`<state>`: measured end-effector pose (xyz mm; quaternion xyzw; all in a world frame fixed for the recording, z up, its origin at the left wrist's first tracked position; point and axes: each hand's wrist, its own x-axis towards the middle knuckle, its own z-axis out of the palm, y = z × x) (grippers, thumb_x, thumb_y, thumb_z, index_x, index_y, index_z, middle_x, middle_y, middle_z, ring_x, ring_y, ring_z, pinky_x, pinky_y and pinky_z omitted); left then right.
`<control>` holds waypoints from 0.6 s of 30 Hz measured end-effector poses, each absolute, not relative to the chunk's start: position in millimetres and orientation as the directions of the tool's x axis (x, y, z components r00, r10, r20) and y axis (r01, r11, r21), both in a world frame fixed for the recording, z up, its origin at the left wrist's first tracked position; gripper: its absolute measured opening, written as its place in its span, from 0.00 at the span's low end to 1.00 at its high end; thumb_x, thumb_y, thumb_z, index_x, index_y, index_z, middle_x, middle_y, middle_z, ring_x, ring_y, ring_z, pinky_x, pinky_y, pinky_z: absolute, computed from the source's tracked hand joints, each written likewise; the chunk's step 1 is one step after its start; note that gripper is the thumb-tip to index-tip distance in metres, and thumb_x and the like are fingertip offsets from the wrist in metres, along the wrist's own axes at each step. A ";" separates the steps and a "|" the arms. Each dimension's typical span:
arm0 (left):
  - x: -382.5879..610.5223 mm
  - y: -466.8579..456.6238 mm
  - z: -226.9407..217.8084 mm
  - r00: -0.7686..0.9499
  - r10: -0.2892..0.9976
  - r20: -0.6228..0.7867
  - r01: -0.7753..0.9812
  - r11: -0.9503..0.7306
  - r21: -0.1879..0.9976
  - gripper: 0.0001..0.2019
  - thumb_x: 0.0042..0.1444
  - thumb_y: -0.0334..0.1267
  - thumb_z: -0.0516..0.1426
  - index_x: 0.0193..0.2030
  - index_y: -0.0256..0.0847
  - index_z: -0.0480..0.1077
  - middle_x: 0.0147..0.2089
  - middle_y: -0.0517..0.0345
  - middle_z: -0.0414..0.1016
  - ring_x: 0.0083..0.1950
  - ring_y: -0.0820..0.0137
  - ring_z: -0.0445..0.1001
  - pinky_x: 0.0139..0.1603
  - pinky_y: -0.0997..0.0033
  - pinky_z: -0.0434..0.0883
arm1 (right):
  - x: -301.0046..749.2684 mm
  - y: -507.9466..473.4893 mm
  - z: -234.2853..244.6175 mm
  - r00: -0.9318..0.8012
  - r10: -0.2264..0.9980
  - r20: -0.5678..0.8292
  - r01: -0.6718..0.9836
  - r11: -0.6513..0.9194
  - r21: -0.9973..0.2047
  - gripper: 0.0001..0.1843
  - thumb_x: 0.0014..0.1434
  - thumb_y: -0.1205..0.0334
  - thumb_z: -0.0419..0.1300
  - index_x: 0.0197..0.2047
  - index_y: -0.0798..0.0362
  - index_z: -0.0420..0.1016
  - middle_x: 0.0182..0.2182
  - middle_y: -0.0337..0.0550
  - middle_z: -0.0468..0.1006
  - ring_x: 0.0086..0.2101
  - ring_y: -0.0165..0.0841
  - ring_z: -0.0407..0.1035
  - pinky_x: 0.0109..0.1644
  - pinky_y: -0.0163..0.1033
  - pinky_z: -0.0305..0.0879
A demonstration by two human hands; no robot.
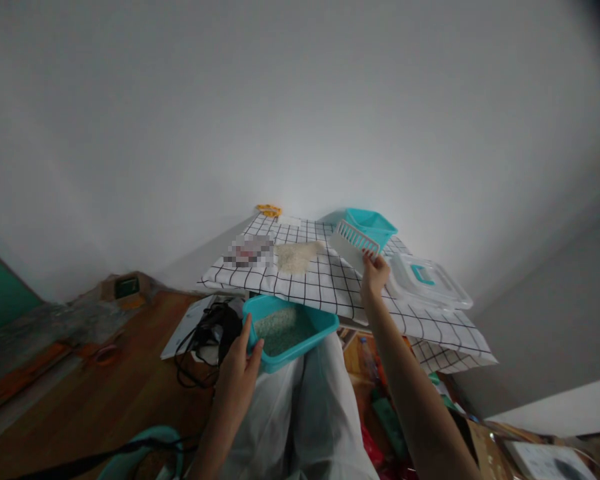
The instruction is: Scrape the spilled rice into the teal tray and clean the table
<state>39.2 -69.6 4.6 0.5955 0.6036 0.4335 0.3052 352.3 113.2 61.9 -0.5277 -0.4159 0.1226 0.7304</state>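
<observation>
My left hand grips the left end of a teal plastic tub, held at the table's front edge above my lap. Pale loose grains lie inside the tub. Over the table, my right hand pinches the lower right corner of a white plastic piece with a slotted edge, which is tilted. Left of that piece, a spread heap of pale grains rests on the checked cloth. Another teal tub stands behind the slotted piece, partly hidden by it.
A clear plastic lid with a teal part lies at the table's right. A pixelated patch covers something at the left, and a yellow packet sits at the back. Black cables and a teal bucket are on the floor at left.
</observation>
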 end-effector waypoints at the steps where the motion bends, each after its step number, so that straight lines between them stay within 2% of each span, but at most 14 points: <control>1: 39.0 -69.6 3.3 -0.113 0.981 0.155 0.454 -0.088 0.887 0.34 0.64 0.52 0.49 0.73 0.36 0.54 0.42 0.50 0.75 0.42 0.61 0.78 0.46 0.59 0.76 | 356.1 125.8 61.8 0.621 0.630 0.467 0.266 0.391 -0.881 0.18 0.65 0.54 0.61 0.53 0.55 0.73 0.51 0.46 0.77 0.46 0.39 0.74 0.49 0.50 0.73; 5: 40.9 -68.3 -3.8 -0.171 0.966 0.194 0.458 -0.096 0.884 0.32 0.64 0.51 0.49 0.72 0.39 0.57 0.44 0.51 0.76 0.44 0.60 0.78 0.49 0.58 0.75 | 359.7 166.2 57.6 0.596 0.680 0.426 0.284 0.317 -0.905 0.20 0.65 0.55 0.61 0.57 0.54 0.71 0.54 0.48 0.74 0.48 0.40 0.73 0.50 0.50 0.73; 11: 42.9 -67.7 -6.1 -0.167 0.964 0.207 0.435 -0.116 0.893 0.32 0.64 0.50 0.50 0.72 0.39 0.57 0.48 0.48 0.77 0.46 0.59 0.78 0.51 0.57 0.74 | 351.1 207.5 53.7 0.480 0.793 0.375 0.288 0.261 -0.921 0.20 0.65 0.55 0.62 0.56 0.55 0.72 0.54 0.47 0.74 0.49 0.42 0.73 0.49 0.50 0.73; 18: 41.4 -69.6 -1.9 -0.197 0.955 0.223 0.448 -0.114 0.887 0.30 0.62 0.49 0.52 0.69 0.43 0.61 0.36 0.56 0.77 0.37 0.63 0.78 0.43 0.62 0.76 | 350.8 203.2 50.2 0.258 0.882 0.393 0.256 0.330 -0.909 0.20 0.65 0.55 0.61 0.57 0.54 0.71 0.54 0.48 0.74 0.48 0.40 0.73 0.50 0.51 0.73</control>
